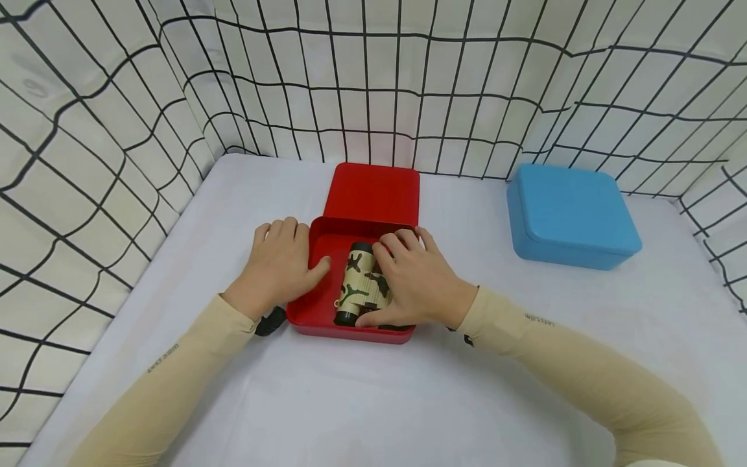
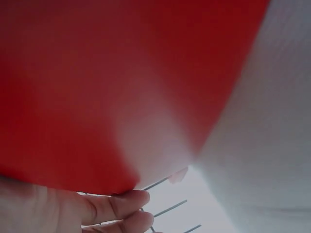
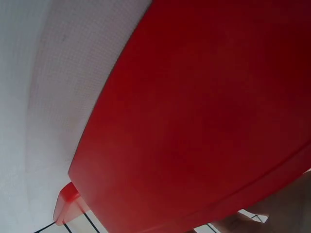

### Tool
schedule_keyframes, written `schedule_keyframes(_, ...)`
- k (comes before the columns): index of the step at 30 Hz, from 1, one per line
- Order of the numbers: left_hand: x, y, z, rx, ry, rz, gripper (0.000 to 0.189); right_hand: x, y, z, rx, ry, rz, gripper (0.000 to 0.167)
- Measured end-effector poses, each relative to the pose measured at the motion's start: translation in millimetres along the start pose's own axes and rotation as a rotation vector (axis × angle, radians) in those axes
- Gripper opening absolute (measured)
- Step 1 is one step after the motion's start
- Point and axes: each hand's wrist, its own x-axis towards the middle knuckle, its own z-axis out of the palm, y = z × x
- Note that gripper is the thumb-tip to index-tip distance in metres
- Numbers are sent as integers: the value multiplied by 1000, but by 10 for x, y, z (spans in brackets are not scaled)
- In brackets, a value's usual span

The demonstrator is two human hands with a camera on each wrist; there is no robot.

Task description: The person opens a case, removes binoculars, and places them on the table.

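One pair of camouflage binoculars lies lengthwise inside the red box; my right hand grips it from above. My left hand, apart from the right, clasps the box's left side, presumably steadying it on the desk. The lid lies folded back, giving access
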Motion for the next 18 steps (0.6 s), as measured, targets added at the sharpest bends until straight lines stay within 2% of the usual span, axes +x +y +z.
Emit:
schedule_keyframes(10, -30, 4, 17, 20, 12, -12, 42, 5, -40, 79, -23, 22, -28, 89)
schedule_keyframes(18, -22, 15, 19, 18, 23, -10, 37, 28, -81, 121, -48, 30, 3, 76)
